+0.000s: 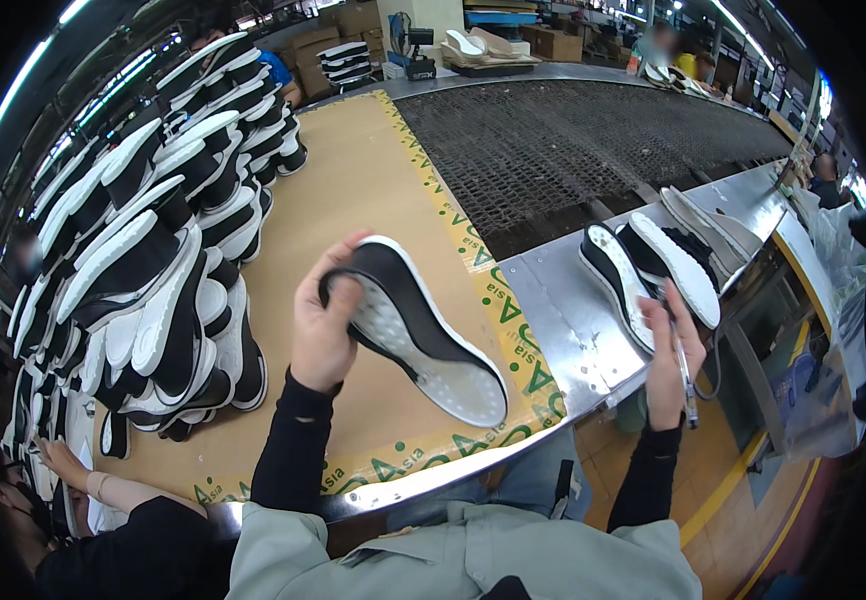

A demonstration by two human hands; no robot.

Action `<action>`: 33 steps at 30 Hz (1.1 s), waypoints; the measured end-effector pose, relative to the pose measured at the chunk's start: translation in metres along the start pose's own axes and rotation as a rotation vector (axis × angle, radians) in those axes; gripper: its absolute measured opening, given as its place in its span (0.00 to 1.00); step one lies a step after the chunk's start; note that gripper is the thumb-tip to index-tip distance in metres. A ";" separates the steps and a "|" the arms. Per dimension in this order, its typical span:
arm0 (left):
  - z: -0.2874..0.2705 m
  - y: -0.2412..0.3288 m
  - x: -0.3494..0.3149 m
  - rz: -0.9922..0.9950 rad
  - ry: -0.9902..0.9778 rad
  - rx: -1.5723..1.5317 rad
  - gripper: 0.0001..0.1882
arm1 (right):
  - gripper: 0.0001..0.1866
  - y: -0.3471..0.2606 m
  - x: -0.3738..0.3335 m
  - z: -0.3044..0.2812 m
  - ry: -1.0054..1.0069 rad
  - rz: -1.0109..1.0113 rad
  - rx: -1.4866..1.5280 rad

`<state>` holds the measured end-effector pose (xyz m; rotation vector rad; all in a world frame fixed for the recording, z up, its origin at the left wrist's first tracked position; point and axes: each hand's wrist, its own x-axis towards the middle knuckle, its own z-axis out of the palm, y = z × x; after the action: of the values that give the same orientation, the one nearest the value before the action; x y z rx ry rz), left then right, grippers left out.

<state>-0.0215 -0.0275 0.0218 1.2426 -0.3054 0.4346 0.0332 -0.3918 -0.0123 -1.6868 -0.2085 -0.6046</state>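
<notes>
My left hand (321, 325) grips a black-and-white shoe sole (408, 325) by its heel end, thumb inside the rim. The sole is tilted above the brown board, its dimpled hollow side showing and its toe pointing down to the right. In my right hand (668, 370) is a slim pen (688, 388), its tip pointing down beyond the table edge. Just past that hand, a dimpled sole (608, 265) and a white-bottomed sole (675, 268) lie side by side on the metal tabletop (563, 320).
Tall piles of black-and-white soles (143, 260) crowd the left of the cardboard sheet (343, 175), which has printed yellow tape edges. A dark mesh conveyor (583, 140) runs behind. Greyish sole pieces (718, 230) lie far right. A co-worker's hand (65, 465) is at lower left.
</notes>
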 end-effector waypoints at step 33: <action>0.049 0.037 -0.035 -0.038 -0.194 0.092 0.42 | 0.01 -0.119 -0.020 0.094 -0.580 -0.495 0.249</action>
<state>-0.0697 -0.0697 0.0515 1.3816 -0.4294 0.2984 -0.0127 -0.2724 0.0717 -1.5318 -1.0964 -0.4069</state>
